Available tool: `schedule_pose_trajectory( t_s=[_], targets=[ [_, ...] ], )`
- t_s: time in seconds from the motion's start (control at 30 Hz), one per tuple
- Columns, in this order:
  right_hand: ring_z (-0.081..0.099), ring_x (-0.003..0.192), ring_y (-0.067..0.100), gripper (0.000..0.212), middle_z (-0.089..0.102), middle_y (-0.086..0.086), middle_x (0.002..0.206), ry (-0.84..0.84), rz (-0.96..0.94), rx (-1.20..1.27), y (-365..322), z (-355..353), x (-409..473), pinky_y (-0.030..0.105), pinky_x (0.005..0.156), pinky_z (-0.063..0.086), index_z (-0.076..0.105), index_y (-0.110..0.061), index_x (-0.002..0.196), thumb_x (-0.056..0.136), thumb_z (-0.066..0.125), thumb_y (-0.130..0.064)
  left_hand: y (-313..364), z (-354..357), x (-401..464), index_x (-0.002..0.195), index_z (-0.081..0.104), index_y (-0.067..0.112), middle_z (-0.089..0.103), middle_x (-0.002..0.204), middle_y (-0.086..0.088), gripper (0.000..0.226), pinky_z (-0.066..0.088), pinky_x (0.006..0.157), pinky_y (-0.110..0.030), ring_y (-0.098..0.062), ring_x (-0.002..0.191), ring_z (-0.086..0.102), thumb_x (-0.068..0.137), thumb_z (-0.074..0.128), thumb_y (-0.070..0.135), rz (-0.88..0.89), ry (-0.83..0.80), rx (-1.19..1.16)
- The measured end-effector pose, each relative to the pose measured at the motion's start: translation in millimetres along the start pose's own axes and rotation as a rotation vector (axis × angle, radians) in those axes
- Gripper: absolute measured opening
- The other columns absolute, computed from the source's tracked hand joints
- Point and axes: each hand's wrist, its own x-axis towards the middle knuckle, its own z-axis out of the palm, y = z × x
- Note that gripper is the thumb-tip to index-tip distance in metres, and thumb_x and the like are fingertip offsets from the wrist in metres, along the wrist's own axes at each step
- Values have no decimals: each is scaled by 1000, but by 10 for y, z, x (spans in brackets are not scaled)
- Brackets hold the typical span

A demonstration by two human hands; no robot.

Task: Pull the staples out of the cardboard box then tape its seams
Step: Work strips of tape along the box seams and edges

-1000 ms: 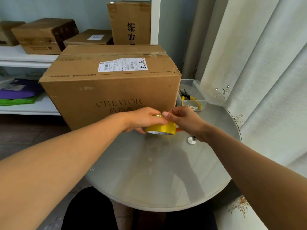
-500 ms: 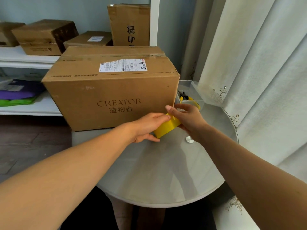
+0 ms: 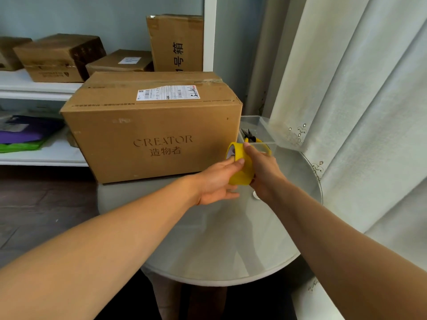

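A large cardboard box [image 3: 152,132] marked CREATOR, with a white shipping label on top, stands on the far left part of a round glass table [image 3: 231,262]. In front of its lower right corner a yellow tape roll [image 3: 241,168] is held upright on edge, above the table. My right hand [image 3: 263,174] grips the roll from the right, thumb over its top. My left hand [image 3: 217,181] pinches the roll's left face with thumb and fingertips.
A clear plastic tray [image 3: 265,132] with yellow-handled pliers [image 3: 250,137] sits right of the box. A small white disc [image 3: 256,195] lies on the glass. White shelves [image 3: 34,88] with several cardboard boxes stand behind; a curtain [image 3: 358,112] hangs at right.
The roll went from lying flat to standing on edge and rose toward the box's right corner. Both hands moved up and right with it.
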Motion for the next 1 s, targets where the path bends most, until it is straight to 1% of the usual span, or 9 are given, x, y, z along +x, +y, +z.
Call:
schedule_pose_trajectory(
  t_s=[0.1, 0.2, 0.3, 0.37, 0.43, 0.6, 0.73, 0.87, 1.0],
  targets=[
    [64, 96, 28, 35, 66, 13, 105, -34, 21, -38, -63, -25, -4, 41, 90, 52, 59, -9, 111, 96, 52, -40, 13, -23, -45, 149, 16, 38, 29, 154, 4, 53, 38, 107, -47, -36, 137, 34, 100, 35, 42, -21, 2, 118],
    [67, 70, 20, 30, 69, 10, 82, -39, -22, -66, -106, -151, -48, 29, 65, 56, 57, -6, 100, 101, 44, -34, 59, -83, -163, 135, 39, 28, 43, 136, 7, 33, 54, 85, -40, -27, 117, 57, 102, 37, 33, 0, 10, 455],
    [65, 47, 13, 29, 67, 3, 56, -153, 7, -9, -120, -275, -109, 24, 48, 55, 56, -8, 88, 103, 40, -27, 79, -187, -164, 103, 49, 15, 58, 110, -6, 8, 54, 62, -36, -23, 88, 65, 100, 42, 17, 235, 327, 667],
    [65, 48, 14, 27, 67, 5, 59, -262, 68, -10, -112, -258, -160, 23, 47, 55, 59, -5, 90, 101, 44, -25, 85, -268, -74, 111, 51, 16, 56, 110, -7, 19, 54, 78, -40, -21, 94, 61, 93, 52, 9, 462, 526, 896],
    [65, 56, 18, 25, 68, 9, 68, -370, 119, -15, -88, -245, -184, 28, 56, 58, 60, -2, 98, 99, 47, -23, 61, -256, 45, 127, 48, 15, 51, 121, -7, 43, 44, 94, -34, -21, 110, 52, 87, 55, 1, 519, 450, 1044],
    [69, 67, 18, 19, 70, 10, 79, -568, 113, 36, -104, -310, -215, 30, 66, 60, 59, 1, 107, 96, 49, -10, 3, -193, 210, 96, 66, 5, 61, 81, 0, 19, 47, 82, -37, -18, 83, 54, 89, 48, 1, 467, 305, 567],
    [71, 77, 16, 20, 72, 9, 88, -643, 63, -5, -116, -428, -194, 28, 72, 59, 61, -2, 107, 92, 49, 2, 45, -82, 271, 61, 66, 16, 56, 59, -1, 44, 40, 73, -30, -14, 71, 49, 94, 40, 4, 321, 257, 115],
    [71, 82, 16, 24, 72, 9, 93, -642, 19, -11, -82, -471, -170, 28, 75, 58, 62, -2, 108, 89, 50, 6, 12, -52, 292, 77, 65, 12, 55, 70, -6, 22, 43, 82, -34, -20, 80, 51, 90, 48, 6, 369, 314, 203],
    [68, 66, 7, 15, 70, 6, 84, -518, -58, -114, -90, -425, -192, 17, 54, 51, 63, -5, 105, 93, 54, -7, -77, -112, 300, 110, 66, 7, 62, 91, -6, 27, 52, 87, -49, -28, 92, 61, 86, 54, 13, 495, 474, 521]
  ],
)
